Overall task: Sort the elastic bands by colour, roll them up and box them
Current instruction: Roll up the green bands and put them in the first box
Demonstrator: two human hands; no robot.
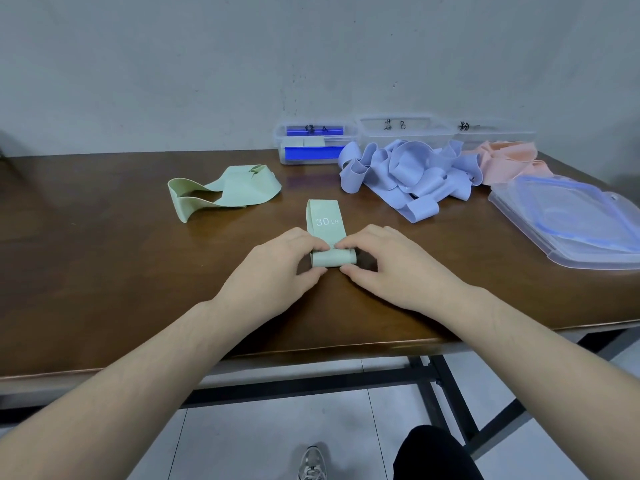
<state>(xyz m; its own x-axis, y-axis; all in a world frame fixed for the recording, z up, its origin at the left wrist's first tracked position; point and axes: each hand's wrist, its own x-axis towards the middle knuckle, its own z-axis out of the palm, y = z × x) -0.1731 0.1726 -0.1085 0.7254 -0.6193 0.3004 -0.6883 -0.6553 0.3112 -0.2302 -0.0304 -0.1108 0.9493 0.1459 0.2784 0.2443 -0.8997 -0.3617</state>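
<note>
A pale green elastic band (325, 220) marked "30 LB" lies flat on the brown table (104, 254), its near end rolled into a short coil. My left hand (277, 268) and my right hand (391, 265) pinch that coil from either side, thumbs in front and fingers on top. More green bands (228, 192) lie in a loose heap to the left. A pile of lilac-blue bands (405, 174) sits to the right, with pink bands (502, 159) behind it.
Three clear labelled boxes stand against the wall: the left box (313, 143) with blue clips and green rolls inside, the middle box (405, 131), the right box (495, 133). Stacked clear lids (568, 223) lie at the right. The table's front edge is near my forearms.
</note>
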